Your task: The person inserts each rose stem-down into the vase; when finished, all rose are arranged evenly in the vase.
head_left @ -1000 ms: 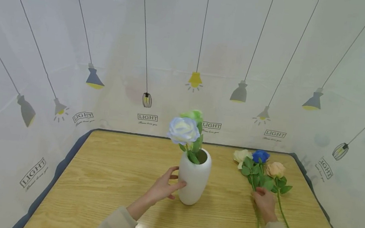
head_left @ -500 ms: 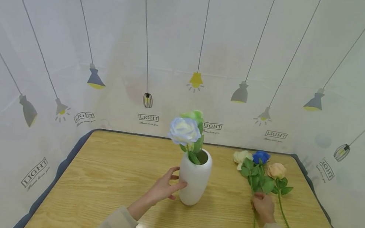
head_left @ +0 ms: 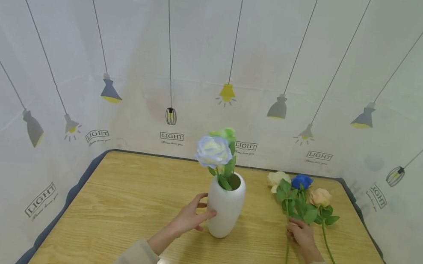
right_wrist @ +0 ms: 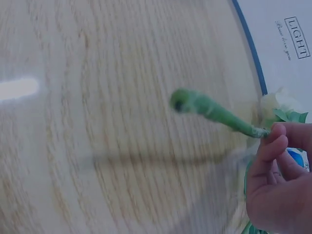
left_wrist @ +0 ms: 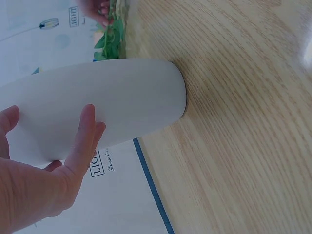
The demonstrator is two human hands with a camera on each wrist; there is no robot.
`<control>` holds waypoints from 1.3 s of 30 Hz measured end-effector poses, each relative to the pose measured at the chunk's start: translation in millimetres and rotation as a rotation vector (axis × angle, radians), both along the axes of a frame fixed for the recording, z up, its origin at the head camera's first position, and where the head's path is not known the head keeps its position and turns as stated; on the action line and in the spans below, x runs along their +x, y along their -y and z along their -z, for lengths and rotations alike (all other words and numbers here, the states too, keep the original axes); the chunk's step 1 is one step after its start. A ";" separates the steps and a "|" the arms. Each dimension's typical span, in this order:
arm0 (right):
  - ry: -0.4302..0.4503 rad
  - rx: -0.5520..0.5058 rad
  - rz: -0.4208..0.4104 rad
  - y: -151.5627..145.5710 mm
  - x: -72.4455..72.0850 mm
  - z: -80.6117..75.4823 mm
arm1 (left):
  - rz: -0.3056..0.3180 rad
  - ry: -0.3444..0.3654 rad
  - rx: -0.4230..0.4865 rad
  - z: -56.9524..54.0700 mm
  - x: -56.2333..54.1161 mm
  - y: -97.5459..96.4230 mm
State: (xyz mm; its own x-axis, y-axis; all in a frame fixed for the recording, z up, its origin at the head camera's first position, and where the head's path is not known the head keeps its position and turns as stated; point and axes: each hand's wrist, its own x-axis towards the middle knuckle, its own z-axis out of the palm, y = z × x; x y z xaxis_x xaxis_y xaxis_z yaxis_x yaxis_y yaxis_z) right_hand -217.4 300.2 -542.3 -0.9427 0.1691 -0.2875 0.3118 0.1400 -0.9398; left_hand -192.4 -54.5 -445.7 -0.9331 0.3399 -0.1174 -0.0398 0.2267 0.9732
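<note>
In the head view a white vase (head_left: pixel 225 211) stands upright near the table's middle, holding a pale blue-white rose (head_left: pixel 214 151) and a green flower (head_left: pixel 224 134) behind it. My left hand (head_left: pixel 190 216) grips the vase's left side, thumb across the front; the left wrist view shows that thumb lying on the smooth white wall (left_wrist: pixel 122 97). At the right, my right hand (head_left: pixel 302 236) pinches the green stem (head_left: pixel 287 254) of a cream-white rose (head_left: pixel 278 180) between thumb and fingers. Its cut end points toward the camera in the right wrist view, its shadow falling on the wood.
A blue rose (head_left: pixel 301 182) and a peach rose (head_left: pixel 320 197) lie at the table's back right, the peach one's long stem (head_left: pixel 331 256) running toward the front. The wooden table (head_left: pixel 132 188) backs onto a curtain (head_left: pixel 200 53) printed with lamps.
My right hand has shifted slightly left with the cream-white rose, whose head and stem have moved left, away from the blue rose. The left hand and the vase stay in place.
</note>
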 end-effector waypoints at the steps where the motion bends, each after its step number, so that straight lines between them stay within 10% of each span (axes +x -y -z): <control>1: 0.001 -0.020 0.000 0.9 0.3 -1.7 | 0.001 -0.001 0.002 -4.0 1.9 0.0; 17: -0.037 -0.218 -0.047 19.9 2.1 -32.9 | 0.010 0.003 -0.004 -15.1 6.9 0.8; 28: -0.220 -0.411 0.004 50.1 1.5 -74.0 | 0.003 0.001 -0.005 17.4 -8.2 1.1; 39: -0.390 -0.623 0.061 69.3 5.7 -114.3 | 0.011 0.001 -0.007 -16.4 7.6 0.0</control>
